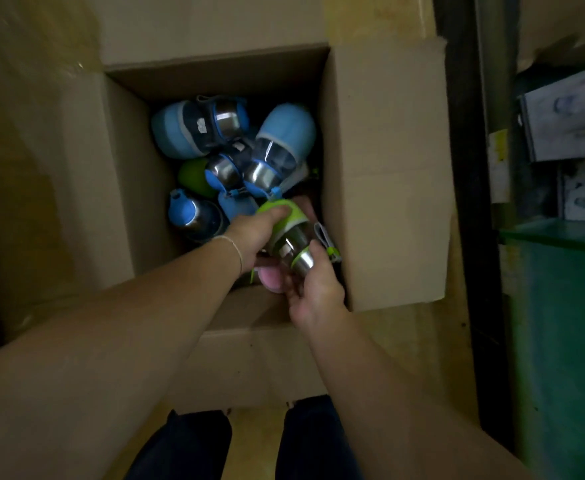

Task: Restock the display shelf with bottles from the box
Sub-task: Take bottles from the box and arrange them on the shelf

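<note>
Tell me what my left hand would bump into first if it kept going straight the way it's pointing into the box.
Probably the blue-capped bottle lying just beyond the green bottle your left hand is holding; depth is hard to judge, so the box wall beside it is possible.

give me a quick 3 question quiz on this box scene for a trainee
1. True or false: both hands grip the same bottle.
2. What colour trims the held bottle: A blue, B green, C red?
3. Fill in: the other bottles lie loose in the cardboard ____.

Key:
1. True: the left hand and right hand both hold the green bottle.
2. B, green.
3. box; most are blue bottles.
</note>
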`<state>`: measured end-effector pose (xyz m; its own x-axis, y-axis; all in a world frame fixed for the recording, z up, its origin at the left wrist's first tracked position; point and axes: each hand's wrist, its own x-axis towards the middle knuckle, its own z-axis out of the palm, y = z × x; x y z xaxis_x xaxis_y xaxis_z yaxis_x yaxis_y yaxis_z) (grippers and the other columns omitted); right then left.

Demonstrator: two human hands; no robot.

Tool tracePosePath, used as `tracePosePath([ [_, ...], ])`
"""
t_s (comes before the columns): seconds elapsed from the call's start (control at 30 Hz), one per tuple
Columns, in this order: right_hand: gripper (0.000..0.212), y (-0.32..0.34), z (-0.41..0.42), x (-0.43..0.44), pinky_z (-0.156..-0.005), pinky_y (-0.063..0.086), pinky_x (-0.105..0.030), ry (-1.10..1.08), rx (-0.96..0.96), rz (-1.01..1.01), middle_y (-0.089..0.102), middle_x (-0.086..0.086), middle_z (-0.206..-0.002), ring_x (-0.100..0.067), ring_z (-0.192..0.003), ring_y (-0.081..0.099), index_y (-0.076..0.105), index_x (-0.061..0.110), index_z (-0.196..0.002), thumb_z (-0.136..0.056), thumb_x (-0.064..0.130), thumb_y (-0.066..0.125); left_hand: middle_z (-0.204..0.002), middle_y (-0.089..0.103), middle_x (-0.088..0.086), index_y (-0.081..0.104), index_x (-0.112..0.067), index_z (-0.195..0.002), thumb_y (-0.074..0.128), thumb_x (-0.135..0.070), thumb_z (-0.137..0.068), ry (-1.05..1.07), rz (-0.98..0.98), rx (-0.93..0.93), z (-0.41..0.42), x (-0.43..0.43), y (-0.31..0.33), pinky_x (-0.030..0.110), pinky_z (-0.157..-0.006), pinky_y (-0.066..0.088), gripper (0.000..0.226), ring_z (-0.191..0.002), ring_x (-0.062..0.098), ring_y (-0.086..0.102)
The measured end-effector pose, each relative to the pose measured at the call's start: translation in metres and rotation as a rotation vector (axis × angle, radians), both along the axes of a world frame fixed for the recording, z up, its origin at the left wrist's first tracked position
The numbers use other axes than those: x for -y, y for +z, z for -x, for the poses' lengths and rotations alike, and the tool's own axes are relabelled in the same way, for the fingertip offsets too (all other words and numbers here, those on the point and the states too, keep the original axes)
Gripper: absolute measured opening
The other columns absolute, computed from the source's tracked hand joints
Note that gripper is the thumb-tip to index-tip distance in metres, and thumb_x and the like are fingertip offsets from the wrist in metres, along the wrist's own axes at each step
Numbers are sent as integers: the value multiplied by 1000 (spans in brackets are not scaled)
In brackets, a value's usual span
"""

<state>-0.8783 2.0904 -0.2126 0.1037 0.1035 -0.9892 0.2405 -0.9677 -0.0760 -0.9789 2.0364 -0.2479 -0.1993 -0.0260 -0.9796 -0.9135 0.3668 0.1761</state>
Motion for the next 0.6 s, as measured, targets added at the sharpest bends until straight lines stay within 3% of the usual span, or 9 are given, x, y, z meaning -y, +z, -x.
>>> tracePosePath([
  [0.1,28,23,-12,-1,-46,49,-21,59,12,-8,72,-10,-86,-14,-47,68,63,8,-99,-89,32,73,-112,65,14,51,-13,-126,76,-44,-77,39,9,37,-14,10,12,52,-70,59,63,-92,32,68],
  [0.23,33,48,-14,-6,-53,52,-24,114,22,-24,74,-11,-89,-18,-56,69,64,8,-101,-84,33,78,-117,63,15,48,-15,-130,77,-46,-75,119,-6,53,-19,13,39,48,-62,58,70,-94,34,67],
  [0.43,28,96,-13,-22,-50,50,-26,187,9,-113,71,-8,-80,-12,-44,65,64,8,-92,-83,29,80,-115,66,16,52,-14,-129,74,-44,-79,174,-54,47,-17,4,90,43,-60,58,62,-98,34,67],
  [0.6,35,167,-7,-40,-55,51,-28,252,-49,-200,73,-8,-80,-17,-60,71,66,5,-98,-79,28,84,-115,66,18,56,-11,-124,71,-43,-84,202,-137,48,-10,-2,169,41,-63,59,53,-98,34,66],
])
